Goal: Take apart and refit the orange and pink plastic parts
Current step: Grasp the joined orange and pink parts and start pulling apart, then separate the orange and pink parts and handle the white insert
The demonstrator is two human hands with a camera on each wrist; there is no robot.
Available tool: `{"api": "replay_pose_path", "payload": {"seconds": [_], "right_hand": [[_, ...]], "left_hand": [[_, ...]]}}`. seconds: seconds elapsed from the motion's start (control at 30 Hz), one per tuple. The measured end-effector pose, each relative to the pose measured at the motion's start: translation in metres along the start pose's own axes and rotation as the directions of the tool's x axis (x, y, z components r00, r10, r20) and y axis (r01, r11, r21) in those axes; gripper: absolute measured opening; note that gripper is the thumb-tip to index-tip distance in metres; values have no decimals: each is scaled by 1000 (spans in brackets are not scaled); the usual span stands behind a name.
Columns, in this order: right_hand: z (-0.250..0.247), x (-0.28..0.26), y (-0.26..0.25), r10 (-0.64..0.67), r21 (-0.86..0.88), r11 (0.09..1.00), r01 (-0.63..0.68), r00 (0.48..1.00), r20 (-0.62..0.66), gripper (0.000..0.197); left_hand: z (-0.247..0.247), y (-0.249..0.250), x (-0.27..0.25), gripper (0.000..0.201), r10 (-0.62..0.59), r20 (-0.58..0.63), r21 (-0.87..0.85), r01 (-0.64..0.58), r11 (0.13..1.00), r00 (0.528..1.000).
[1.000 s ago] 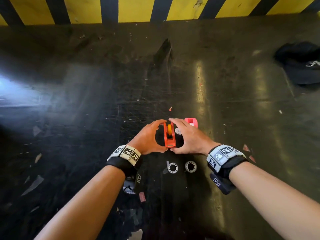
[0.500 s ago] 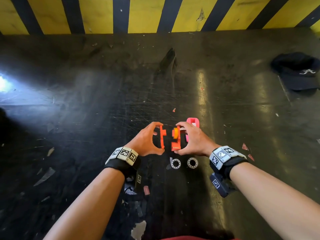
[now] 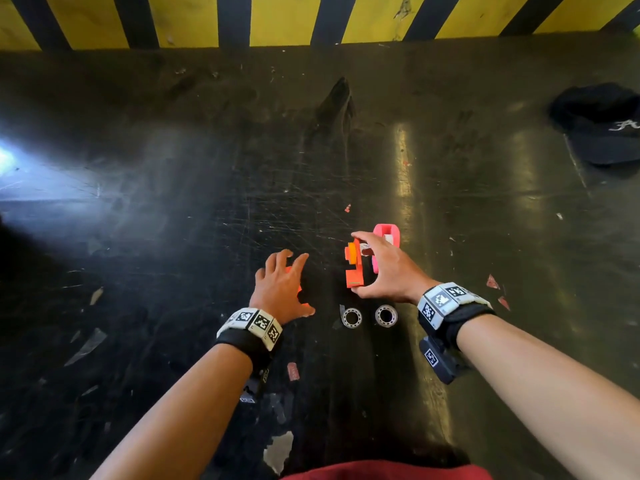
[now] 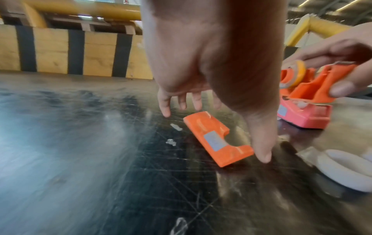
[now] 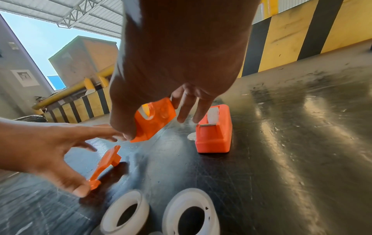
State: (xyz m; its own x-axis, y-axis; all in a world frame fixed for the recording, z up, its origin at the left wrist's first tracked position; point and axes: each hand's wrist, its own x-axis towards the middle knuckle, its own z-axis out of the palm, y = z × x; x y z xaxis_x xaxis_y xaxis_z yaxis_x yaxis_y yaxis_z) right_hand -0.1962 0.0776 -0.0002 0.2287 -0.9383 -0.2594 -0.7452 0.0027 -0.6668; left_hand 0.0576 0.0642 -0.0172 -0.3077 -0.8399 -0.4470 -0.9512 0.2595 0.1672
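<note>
The orange plastic part is split in two. Its flat side cover (image 4: 215,139) lies on the dark table under my left hand (image 3: 294,282), whose fingers are spread straight above it; the thumb tip is by the cover's near end. My right hand (image 3: 363,265) grips the orange body (image 3: 353,271) between thumb and fingers, holding it off the table with a yellowish tape roll in it. Just behind that hand the pink part (image 3: 386,233) stands on the table, a strip of white tape showing in its top.
Two white rings (image 3: 351,317) (image 3: 385,315) lie side by side near my right wrist. A black cap (image 3: 602,126) sits at the far right. A yellow and black striped wall (image 3: 284,19) borders the table's far edge. Small scraps dot the scratched surface.
The orange part came apart into a cover and a body. My left hand carried the cover left and down to the table and opened. My right hand kept its hold on the body.
</note>
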Motion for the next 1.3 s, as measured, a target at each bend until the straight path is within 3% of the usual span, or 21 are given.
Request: {"api": "replay_pose_path", "payload": {"seconds": [0.1,0.2,0.27,0.37,0.43,0.63,0.7,0.73,0.8,0.87,1.0,1.13,1.2,1.3], "right_hand": [[0,-1,5,13,8,1000,-13,1000,-17,106],[-3,-5,7,18,-5,1000,-18,1000,-22,105],[-4,-8,8,9,-14,1000,-10,999,-32,105],[-6,-13,7,17,-12,1000,-17,999,-43,106],[-5,-15,7,10,-12,1000,-10,999,-47,107],[-4,-20,6,14,-2,1000,-14,999,-29,106],[-5,-21,8,27,-10,1000,-27,999,-36,106],[-7,-22,10,36,-15,999,-37,999,-38,106],[-9,-23,11,51,-24,998,-52,998,-36,106],[-10,-23,11,54,-32,998,-56,998,-41,107],[-7,-21,8,45,-45,998,-47,998,-44,108],[-6,-22,7,31,-56,998,-34,998,-46,108],[-8,-22,7,32,-60,998,-34,998,-49,108],[-12,-22,9,39,-68,997,-42,998,-45,110]], "left_hand": [[0,21,-4,64,136,-170,-17,-141,990,976],[-3,42,-1,35,133,-302,-316,-231,920,944],[-12,54,7,36,79,-311,-526,-241,816,947],[-33,67,16,49,73,-145,-701,-154,697,987],[-39,70,20,49,93,-79,-710,-122,693,992],[-31,60,16,35,42,-74,-787,-84,611,996],[-28,52,10,32,7,-126,-755,-100,648,992],[-26,46,6,33,9,-153,-680,-112,724,988],[-20,37,-5,37,37,-127,-411,-86,908,991],[-9,35,-17,40,33,-50,-169,-41,985,998],[18,40,-33,45,2,12,26,-2,1000,1000],[29,44,-36,53,-21,-68,14,22,1000,997],[26,52,-36,47,-16,-132,1,16,1000,991],[21,71,-33,50,-12,-112,37,17,999,994]]}}
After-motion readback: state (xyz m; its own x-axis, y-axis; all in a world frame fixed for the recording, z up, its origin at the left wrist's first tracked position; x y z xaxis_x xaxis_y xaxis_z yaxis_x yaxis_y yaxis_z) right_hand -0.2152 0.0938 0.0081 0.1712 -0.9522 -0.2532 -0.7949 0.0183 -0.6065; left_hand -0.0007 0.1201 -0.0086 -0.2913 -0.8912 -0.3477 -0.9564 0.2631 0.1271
